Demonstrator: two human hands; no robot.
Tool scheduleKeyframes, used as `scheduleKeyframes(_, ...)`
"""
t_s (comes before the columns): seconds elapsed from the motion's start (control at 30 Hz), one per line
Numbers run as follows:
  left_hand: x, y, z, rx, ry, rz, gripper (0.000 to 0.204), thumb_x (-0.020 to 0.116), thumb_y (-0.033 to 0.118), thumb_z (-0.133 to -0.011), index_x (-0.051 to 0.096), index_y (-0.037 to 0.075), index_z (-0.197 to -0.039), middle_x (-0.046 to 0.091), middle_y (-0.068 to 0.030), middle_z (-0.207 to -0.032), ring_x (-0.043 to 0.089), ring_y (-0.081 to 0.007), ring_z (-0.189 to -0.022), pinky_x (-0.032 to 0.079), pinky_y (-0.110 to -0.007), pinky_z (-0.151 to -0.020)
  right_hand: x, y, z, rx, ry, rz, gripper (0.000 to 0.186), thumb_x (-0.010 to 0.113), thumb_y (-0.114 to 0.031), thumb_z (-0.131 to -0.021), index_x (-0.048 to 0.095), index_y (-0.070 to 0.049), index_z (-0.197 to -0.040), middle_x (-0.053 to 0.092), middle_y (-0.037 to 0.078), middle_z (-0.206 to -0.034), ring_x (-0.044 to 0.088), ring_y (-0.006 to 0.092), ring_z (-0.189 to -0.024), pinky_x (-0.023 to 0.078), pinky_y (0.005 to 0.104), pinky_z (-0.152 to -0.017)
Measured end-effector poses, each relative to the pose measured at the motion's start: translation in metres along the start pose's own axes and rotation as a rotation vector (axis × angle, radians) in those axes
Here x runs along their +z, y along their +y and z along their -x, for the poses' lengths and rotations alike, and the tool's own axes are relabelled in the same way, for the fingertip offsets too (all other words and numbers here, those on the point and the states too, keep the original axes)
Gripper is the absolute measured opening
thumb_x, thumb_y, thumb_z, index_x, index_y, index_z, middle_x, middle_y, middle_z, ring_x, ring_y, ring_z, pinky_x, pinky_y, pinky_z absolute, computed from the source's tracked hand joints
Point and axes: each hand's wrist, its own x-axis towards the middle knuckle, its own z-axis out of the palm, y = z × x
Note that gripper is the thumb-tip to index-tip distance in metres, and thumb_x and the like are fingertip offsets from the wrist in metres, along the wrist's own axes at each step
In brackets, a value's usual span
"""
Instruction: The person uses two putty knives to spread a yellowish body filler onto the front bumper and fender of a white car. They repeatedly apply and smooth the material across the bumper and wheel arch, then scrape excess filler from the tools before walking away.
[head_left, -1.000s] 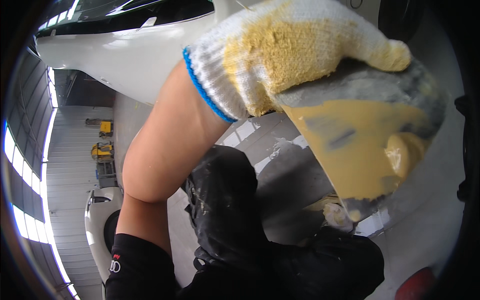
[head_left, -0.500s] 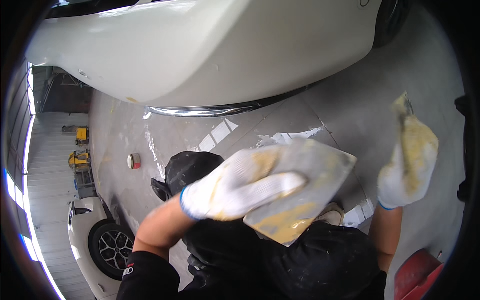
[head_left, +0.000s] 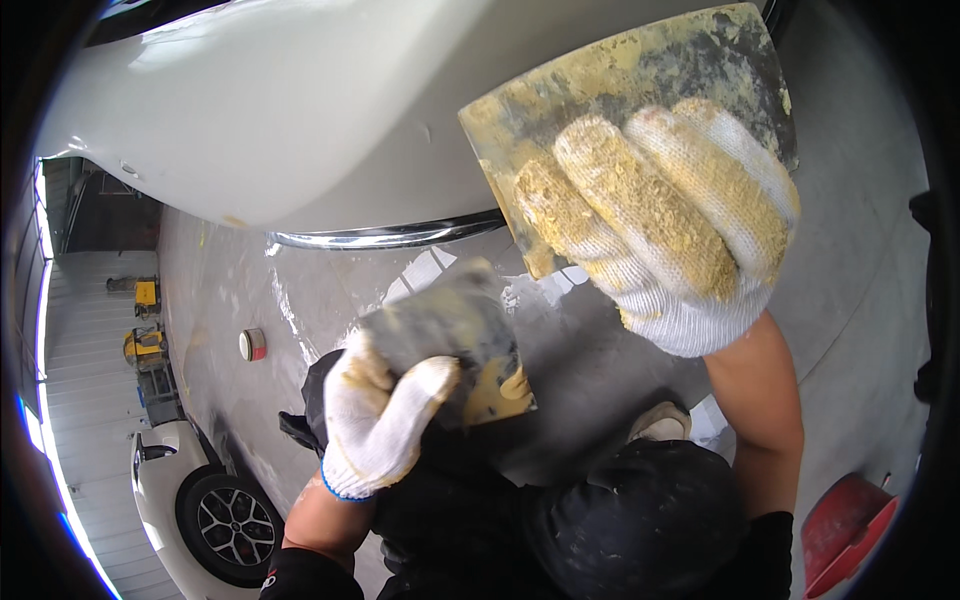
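Left hand (head_left: pixel 375 425): grip closed on a yellow-smeared plate (head_left: pixel 435 325), thumb on top, above the legs (head_left: pixel 640 520). Right hand (head_left: pixel 665 225): grip closed on a spreader (head_left: pixel 640 70), left edge overlapping white car (head_left: pixel 250 110) in view; floor (head_left: pixel 850 290) stretches rightward.

Apparent gap between plates (head_left: pixel 430 322), car (head_left: pixel 300 120) beyond

I can read no full word or number from here. The black left sleeve (head_left: pixel 315 577) bears a scrap of printed marking (head_left: pixel 268 579) by the lower edge, only partly in my view. On the floor (head_left: pixel 850 340), the small can (head_left: pixel 252 344) has a reddish side, perhaps a label, too small for me to make out.
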Motion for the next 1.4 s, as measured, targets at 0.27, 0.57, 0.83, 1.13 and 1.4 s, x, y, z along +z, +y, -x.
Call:
scheduleKeyframes(0.27,-0.012,-0.006,-0.023,0.250,-0.260,-0.558,0.025,0.078,0.010,-0.093,0.071,-0.001,-0.115,0.051,-0.0337,-0.152,0.066,-0.0439,-0.127,0.054,-0.048,-0.109,0.014,-0.001,0.003,0.093,-0.034,-0.053,0.047,0.075,-0.023,-0.093,0.072,-0.013,-0.139,0.071,0.005,-0.141,0.063,0.0276,-0.135,0.046,0.0517,-0.119)
scheduleKeyframes(0.57,-0.014,0.002,-0.031,0.356,-0.403,-0.449,0.028,0.079,0.010,-0.092,0.067,-0.005,-0.112,0.054,-0.0344,-0.144,0.063,-0.0469,-0.128,0.053,-0.049,-0.109,0.026,0.006,0.007,0.061,0.019,-0.097,0.044,0.079,-0.025,-0.092,0.074,-0.010,-0.133,0.070,0.008,-0.141,0.065,0.0268,-0.132,0.047,0.0507,-0.118)
scheduleKeyframes(0.83,-0.015,0.010,-0.051,0.220,-0.340,-0.368,0.045,0.071,0.023,-0.079,0.074,-0.009,-0.111,0.055,-0.0283,-0.145,0.057,-0.0395,-0.133,0.044,-0.049,-0.116,0.023,-0.006,-0.016,0.092,0.061,-0.117,0.047,0.079,-0.025,-0.092,0.072,-0.009,-0.136,0.068,0.009,-0.143,0.064,0.0275,-0.134,0.047,0.0481,-0.118)
scheduleKeyframes(1.13,-0.003,0.008,-0.049,0.116,-0.243,-0.249,0.053,0.073,0.030,-0.074,0.072,-0.012,-0.107,0.055,-0.0249,-0.143,0.056,-0.0383,-0.134,0.041,-0.049,-0.118,0.028,-0.001,-0.008,0.090,0.077,-0.120,0.046,0.077,-0.023,-0.094,0.071,-0.008,-0.137,0.068,0.009,-0.143,0.063,0.0269,-0.134,0.047,0.0471,-0.119)
scheduleKeyframes(1.4,-0.009,0.011,-0.051,0.218,-0.302,-0.246,0.043,0.071,0.021,-0.081,0.075,-0.007,-0.113,0.057,-0.0317,-0.141,0.058,-0.0446,-0.131,0.046,-0.046,-0.111,0.029,0.001,-0.002,0.103,0.082,-0.137,0.046,0.076,-0.022,-0.095,0.070,-0.007,-0.138,0.067,0.009,-0.143,0.062,0.0265,-0.134,0.046,0.0461,-0.119)
